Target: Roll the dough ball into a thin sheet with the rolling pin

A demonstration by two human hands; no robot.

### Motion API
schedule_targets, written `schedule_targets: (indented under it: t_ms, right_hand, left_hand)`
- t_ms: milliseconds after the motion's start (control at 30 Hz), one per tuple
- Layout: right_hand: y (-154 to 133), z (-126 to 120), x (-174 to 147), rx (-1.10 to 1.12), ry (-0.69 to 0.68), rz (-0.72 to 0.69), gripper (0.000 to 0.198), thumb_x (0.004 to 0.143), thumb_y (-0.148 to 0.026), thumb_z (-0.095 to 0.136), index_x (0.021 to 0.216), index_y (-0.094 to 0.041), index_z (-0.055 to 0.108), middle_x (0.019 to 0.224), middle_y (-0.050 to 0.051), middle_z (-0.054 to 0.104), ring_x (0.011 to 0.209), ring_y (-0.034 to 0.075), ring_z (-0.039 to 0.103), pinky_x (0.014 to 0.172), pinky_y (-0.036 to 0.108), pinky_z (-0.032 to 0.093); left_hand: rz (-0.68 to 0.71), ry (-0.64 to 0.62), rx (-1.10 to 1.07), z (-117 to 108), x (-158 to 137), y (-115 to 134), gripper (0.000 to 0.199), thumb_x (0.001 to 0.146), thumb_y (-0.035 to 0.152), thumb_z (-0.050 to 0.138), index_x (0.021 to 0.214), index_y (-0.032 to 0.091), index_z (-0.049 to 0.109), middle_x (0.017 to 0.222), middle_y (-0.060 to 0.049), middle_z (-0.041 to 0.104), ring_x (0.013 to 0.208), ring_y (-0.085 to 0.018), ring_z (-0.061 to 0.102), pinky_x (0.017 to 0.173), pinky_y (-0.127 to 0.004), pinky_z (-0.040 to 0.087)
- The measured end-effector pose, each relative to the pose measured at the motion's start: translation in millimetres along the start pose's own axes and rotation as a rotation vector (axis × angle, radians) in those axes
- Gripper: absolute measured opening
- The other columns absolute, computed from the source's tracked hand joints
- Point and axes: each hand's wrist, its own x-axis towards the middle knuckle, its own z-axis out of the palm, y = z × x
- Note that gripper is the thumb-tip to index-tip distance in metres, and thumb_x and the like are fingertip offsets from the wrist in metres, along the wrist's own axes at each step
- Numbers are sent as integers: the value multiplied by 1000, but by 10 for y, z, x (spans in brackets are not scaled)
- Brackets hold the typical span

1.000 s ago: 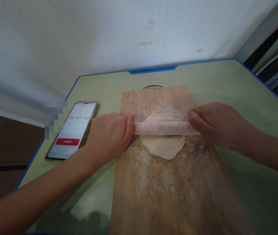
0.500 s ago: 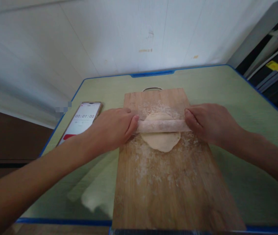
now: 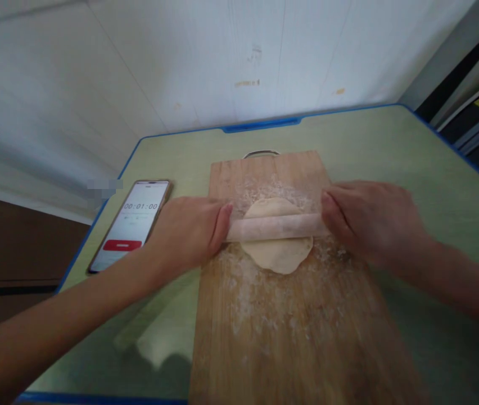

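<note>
Gripping a rolling pin [image 3: 279, 228] by both ends in the head view, with the left hand [image 3: 191, 228] at one side and the right hand [image 3: 368, 219] at the other, fingers curled tightly around it. Cannot make out the tips of the pin, hidden inside both fists. Leaving the middle of the pin bare between the hands, probably so as to press evenly and keep knuckles off the soft sheet.

Running the pin crosswise over a flat round of dough [image 3: 279, 256], touching it, with dough showing on both the far and near sides. Resting the dough on the far half of a wooden cutting board [image 3: 273, 354], perhaps for an easy reach with arms stretched forward. Surrounding it with scattered flour [image 3: 243, 304], likely against sticking.

Setting the board lengthwise on the green tabletop [image 3: 361, 135], metal handle [image 3: 260, 152] toward the wall [image 3: 206, 50], apparently to give the most room along the line of the arms. Keeping a phone [image 3: 134, 225] off the board, just beyond the left wrist, screen up and showing 00:01:00, presumably for reading at a glance.
</note>
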Motion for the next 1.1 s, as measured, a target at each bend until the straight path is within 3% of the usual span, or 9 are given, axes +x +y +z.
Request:
schedule_targets:
  t_ms: [200,333,433,500,633,800,933,1100]
  right_hand:
    - [19,24,-5,23,-50,-13,33,80,-35,25,49,-25,29,48,4,38,47,15,27,50,32,17]
    - [17,42,-26,34,108,-28,33,82,-34,23,53,-24,36,53,5,44,49,16,35,50,31,20]
    - [20,54,-40,38,22,-7,31,81,-34,25,51,-25,27,50,3,36,47,15,28,51,32,18]
    - [23,60,-48,53,-1,-5,31,81,-35,26,52,-26,24,49,2,34,47,15,27,51,33,17]
    - [18,64,-59,101,152,-30,27,82,-35,24,57,-25,26,54,4,43,51,16,36,52,32,20]
    - [12,57,-32,102,-8,27,31,80,-38,25,51,-26,24,50,3,33,47,15,25,51,33,16]
    - [6,55,-45,117,109,15,26,80,-36,24,57,-26,24,54,4,40,50,16,31,52,33,18]
    - [11,52,-46,90,21,21,31,80,-38,25,51,-26,23,49,3,32,47,15,23,51,33,16]
  left_hand:
    - [-78,-94,-96,6,-5,12,51,93,32,21,51,22,48,47,-2,45,44,-16,43,49,-31,27]
    - [-94,-38,-49,8,-1,11,48,92,34,17,55,23,46,54,-6,50,51,-19,45,52,-33,26]
    - [-118,-93,-141,12,6,2,47,91,34,19,50,23,40,48,-2,41,46,-16,40,51,-32,26]
    - [-123,-64,-137,20,-5,4,48,91,34,19,49,23,40,47,-2,41,45,-16,39,50,-31,25]
    - [-80,46,-46,33,-33,15,47,91,33,19,54,23,45,52,-5,49,49,-18,42,51,-32,23]
    - [-136,-71,-163,40,7,6,49,92,36,20,48,23,38,47,-2,39,45,-16,39,51,-31,24]
    - [-114,38,-55,50,-21,20,51,92,35,18,56,21,50,54,-5,48,50,-19,44,52,-33,24]
    - [-146,-19,-132,59,-20,16,55,93,35,18,50,21,50,46,-3,43,44,-17,39,49,-32,25]
